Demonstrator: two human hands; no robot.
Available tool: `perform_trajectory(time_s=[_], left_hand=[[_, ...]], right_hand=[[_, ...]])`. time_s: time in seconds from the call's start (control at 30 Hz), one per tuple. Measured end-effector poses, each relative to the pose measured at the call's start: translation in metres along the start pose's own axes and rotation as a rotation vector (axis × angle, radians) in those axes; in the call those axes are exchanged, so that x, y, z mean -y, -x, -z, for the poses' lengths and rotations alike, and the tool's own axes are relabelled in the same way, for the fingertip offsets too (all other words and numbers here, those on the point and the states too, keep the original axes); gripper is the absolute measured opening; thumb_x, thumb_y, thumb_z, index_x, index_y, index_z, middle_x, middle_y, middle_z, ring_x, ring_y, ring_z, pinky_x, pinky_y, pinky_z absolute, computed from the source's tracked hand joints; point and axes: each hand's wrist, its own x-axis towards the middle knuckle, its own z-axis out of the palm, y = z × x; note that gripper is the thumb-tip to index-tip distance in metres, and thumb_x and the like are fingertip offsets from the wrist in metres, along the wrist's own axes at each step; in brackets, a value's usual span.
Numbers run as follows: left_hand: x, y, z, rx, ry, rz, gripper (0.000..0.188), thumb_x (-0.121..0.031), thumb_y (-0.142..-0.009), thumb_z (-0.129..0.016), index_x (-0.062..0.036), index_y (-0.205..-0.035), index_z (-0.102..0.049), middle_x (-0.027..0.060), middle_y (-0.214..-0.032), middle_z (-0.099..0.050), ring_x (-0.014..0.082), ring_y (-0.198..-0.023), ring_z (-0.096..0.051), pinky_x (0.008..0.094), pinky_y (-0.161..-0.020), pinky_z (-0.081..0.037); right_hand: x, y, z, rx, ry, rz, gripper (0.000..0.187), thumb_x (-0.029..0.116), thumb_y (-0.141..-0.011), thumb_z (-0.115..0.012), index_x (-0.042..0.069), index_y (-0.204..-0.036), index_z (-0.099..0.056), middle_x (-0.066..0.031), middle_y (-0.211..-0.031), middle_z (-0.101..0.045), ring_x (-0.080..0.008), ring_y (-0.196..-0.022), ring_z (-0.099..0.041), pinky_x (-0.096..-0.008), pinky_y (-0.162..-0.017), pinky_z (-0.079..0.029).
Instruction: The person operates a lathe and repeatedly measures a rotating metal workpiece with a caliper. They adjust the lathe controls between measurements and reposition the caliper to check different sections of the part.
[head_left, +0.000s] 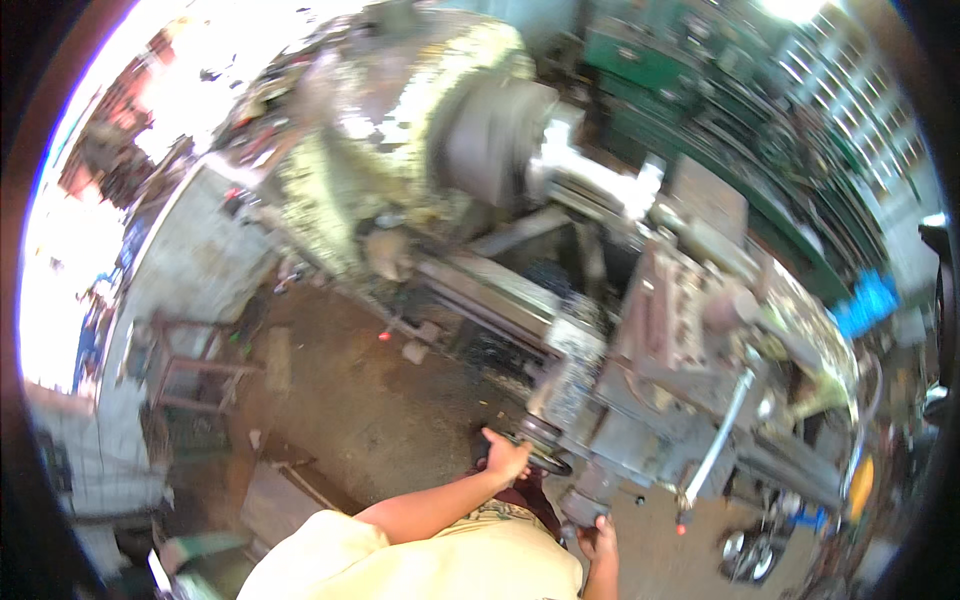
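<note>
A large metal lathe (630, 330) fills the middle of the view, blurred by motion. At its carriage, my left hand (507, 460) is on the rim of a round handwheel (545, 455), thumb raised and fingers curled behind it, partly hidden. To its right, my right hand (600, 542) closes at a smaller round crank (583, 505) that juts toward me; its fingertips are partly hidden. A shiny cylindrical workpiece (600, 185) extends from the dark chuck (495, 135). The toolpost area (670, 300) lies right of it on the carriage.
A long metal lever (720, 435) slants down at the carriage's right. Behind stands a green machine (700, 130). A blue bag (866, 305) hangs at the right. A rusty metal frame (195, 370) stands on the floor at left. Lathe bed rails (480, 280) run across.
</note>
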Motion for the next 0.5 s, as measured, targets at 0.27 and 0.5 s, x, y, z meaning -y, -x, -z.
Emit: perform_trajectory(time_s=[0.27,0.5], left_hand=[[-0.027,-0.060,0.120,0.323,-0.207,0.066,0.058,-0.050,-0.099,-0.060,-0.0032,-0.132,-0.058,0.0192,-0.098,-0.073,0.0263,-0.075,-0.072,0.0403,-0.064,-0.060],[-0.076,-0.098,0.230,-0.111,-0.004,-0.312,0.021,-0.012,-0.095,-0.064,0.0012,-0.112,-0.067,0.0136,-0.083,-0.072,0.0188,-0.060,-0.067,0.0294,-0.051,-0.053]], right_hand=[[0.034,0.085,-0.121,-0.380,1.303,0.352,0.103,0.035,-0.076,-0.087,0.003,-0.156,-0.031,-0.0289,-0.144,-0.050,-0.0417,-0.131,-0.052,-0.0454,-0.107,-0.045],[0.007,0.071,-0.089,-0.480,0.889,0.495,0.093,0.020,-0.075,-0.084,0.001,-0.152,-0.035,-0.0201,-0.144,-0.050,-0.0357,-0.128,-0.054,-0.0458,-0.108,-0.045]])
